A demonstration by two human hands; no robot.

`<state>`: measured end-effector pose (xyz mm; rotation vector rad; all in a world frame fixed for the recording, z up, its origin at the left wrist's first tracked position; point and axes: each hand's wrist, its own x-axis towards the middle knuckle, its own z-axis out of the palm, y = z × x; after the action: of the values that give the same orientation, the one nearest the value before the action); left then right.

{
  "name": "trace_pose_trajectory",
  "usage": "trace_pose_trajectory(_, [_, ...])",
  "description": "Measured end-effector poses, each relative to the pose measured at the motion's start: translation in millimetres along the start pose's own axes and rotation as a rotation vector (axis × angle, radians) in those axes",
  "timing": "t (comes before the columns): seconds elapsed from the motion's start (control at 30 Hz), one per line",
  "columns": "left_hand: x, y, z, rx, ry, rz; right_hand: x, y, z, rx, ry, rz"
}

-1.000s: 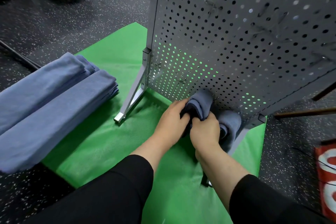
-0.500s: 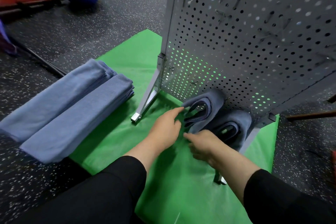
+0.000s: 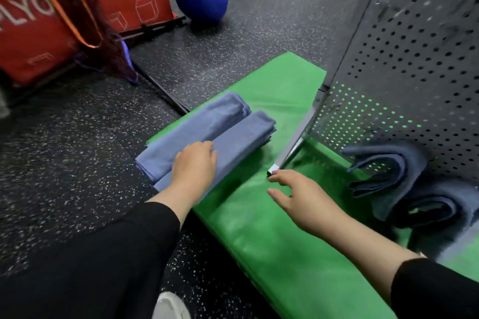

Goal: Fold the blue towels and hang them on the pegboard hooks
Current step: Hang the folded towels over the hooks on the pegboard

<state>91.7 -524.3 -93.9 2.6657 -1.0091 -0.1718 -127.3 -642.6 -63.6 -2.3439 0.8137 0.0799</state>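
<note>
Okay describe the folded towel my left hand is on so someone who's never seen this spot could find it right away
Find the green mat on the speckled floor, beside the grey pegboard. At the mat's left edge two long folded light-blue towels lie side by side. Yours is the nearer towel, closer to the pegboard's metal foot, with the left hand resting on it; the other towel lies farther out.

Soft cloth, painted metal, speckled rubbery floor

Folded towels left of the pegboard look like matt, soft cloth; the pegboard is matt grey perforated metal, standing on a smooth, faintly glossy green mat over rough speckled floor.
</note>
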Motion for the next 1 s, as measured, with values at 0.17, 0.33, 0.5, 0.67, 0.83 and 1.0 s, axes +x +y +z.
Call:
trace_pose_trajectory(0.17, [9.5,-5.5,16.8,0.046,-0.037,0.037,-5.2,14.4,9.0,-0.05,-0.058,0.026])
trace_pose_trajectory(0.33, [16.9,3.3,20.1,0.099,-0.029,0.022,-2.6,13.7,8.1,-0.055,-0.044,0.032])
trace_pose_trajectory(0.5, [20.1,5.9,20.8,0.067,-0.027,-0.001,-1.2,7.7,6.2,-0.046,-0.037,0.012])
trace_pose_trajectory(0.67, [23.3,14.3,9.6,-0.087,-0.074,-0.029,2.5,4.6,0.0,-0.073,-0.012,-0.027])
trace_pose_trajectory(0.83, [24.8,32.0,-32.0,-0.421,-0.326,0.082,10.3,0.2,-7.4,-0.054,0.114,-0.098])
trace_pose_trajectory(1.0, [7.3,75.0,-64.3,-0.971,-0.705,0.069,9.0,3.2,-21.1,-0.129,0.288,-0.077])
